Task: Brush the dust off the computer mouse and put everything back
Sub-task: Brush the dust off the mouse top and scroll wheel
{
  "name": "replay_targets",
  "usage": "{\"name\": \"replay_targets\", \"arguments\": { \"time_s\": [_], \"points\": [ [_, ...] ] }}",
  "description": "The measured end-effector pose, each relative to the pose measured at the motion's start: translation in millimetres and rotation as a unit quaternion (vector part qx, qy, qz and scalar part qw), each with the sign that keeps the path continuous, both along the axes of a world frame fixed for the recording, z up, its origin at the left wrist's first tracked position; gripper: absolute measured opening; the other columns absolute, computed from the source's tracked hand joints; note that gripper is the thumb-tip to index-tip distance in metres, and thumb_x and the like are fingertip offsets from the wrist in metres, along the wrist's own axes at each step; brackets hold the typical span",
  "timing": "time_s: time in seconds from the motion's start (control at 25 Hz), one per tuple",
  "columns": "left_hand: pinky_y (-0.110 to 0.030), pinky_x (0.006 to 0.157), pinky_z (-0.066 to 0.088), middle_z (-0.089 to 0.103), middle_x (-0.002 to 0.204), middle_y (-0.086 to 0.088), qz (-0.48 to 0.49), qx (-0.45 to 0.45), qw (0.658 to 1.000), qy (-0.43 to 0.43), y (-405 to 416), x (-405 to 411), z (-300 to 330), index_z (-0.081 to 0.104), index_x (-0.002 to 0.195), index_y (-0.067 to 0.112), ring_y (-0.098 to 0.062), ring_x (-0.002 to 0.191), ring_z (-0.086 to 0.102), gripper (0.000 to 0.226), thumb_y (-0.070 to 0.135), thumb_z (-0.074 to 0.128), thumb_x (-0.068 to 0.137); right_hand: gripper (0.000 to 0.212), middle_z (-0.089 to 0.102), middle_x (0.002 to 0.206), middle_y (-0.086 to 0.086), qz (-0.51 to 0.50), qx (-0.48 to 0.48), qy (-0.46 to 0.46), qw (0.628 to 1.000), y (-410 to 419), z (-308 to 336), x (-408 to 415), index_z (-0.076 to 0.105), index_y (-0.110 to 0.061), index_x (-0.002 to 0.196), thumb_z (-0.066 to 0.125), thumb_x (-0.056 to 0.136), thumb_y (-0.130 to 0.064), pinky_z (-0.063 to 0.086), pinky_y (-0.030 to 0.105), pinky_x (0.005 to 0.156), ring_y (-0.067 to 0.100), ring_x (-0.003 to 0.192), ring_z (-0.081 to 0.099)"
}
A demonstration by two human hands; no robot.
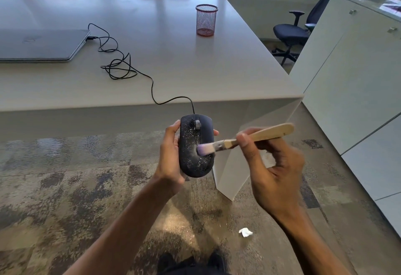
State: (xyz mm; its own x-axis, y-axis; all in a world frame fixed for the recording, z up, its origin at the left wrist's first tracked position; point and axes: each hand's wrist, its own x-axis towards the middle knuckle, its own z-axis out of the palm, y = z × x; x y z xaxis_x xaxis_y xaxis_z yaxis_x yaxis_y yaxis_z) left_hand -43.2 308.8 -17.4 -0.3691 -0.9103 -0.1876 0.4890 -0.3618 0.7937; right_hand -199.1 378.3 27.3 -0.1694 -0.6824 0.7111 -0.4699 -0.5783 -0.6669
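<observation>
My left hand (170, 156) holds a black wired computer mouse (191, 135) upright in front of me, off the table and above the carpet. White dust speckles the mouse's top. My right hand (274, 170) grips a small brush (245, 141) by its pale wooden handle. The brush's bristles press on the lower right of the mouse. The mouse's black cable (121, 66) runs up over the table edge in loose coils to a closed grey laptop (41, 44).
The white table (195, 68) carries a red mesh pen cup (206, 20) at the back right. A crumpled white scrap (245, 232) lies on the patterned carpet. White cabinets (355, 75) stand at right, with a dark office chair (293, 33) behind.
</observation>
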Motion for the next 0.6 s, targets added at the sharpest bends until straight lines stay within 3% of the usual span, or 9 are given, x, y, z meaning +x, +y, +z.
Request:
{"name": "replay_targets", "arguments": {
  "time_s": [0.16,0.28,0.44,0.6],
  "points": [
    [-0.033,0.066,0.056,0.075,0.101,-0.014,-0.003,0.007,1.0,0.016,-4,0,1,0.072,0.112,0.007,-0.023,0.077,0.068,0.066,0.056,0.031,0.097,0.007,0.06,0.091,-0.029,-0.036,0.018,0.005,0.999,-3,-8,-5,0.062,-0.018,0.097,0.059,0.091,-0.018,0.047,0.003,0.066,-0.016,0.078,0.062],
    [-0.031,0.063,0.058,0.075,0.094,-0.016,-0.018,0.01,1.0,0.021,-5,0,-1,0.066,0.116,-0.001,-0.023,0.072,0.069,0.072,0.058,0.032,0.097,0.006,0.064,0.084,-0.034,-0.067,0.015,-0.026,0.997,-4,-6,-13,0.062,-0.024,0.097,0.059,0.092,-0.023,0.048,0.004,0.067,-0.013,0.078,0.064],
    [-0.037,0.071,0.055,0.075,0.105,-0.015,0.014,-0.007,1.0,-0.017,-8,-2,-2,0.071,0.115,0.01,-0.021,0.081,0.07,0.063,0.056,0.031,0.099,0.013,0.065,0.092,-0.036,-0.011,0.017,-0.013,1.0,4,-9,-4,0.063,-0.032,0.099,0.06,0.092,-0.022,0.049,0.005,0.067,-0.009,0.079,0.065],
    [-0.035,0.071,0.057,0.076,0.104,-0.015,0.026,-0.004,0.999,-0.029,-8,-2,0,0.071,0.115,0.01,-0.022,0.081,0.071,0.063,0.056,0.032,0.099,0.008,0.065,0.085,-0.033,-0.058,0.034,-0.016,0.998,0,-14,-12,0.062,-0.031,0.097,0.06,0.092,-0.024,0.049,0.006,0.068,-0.01,0.079,0.065]
  ]
}}
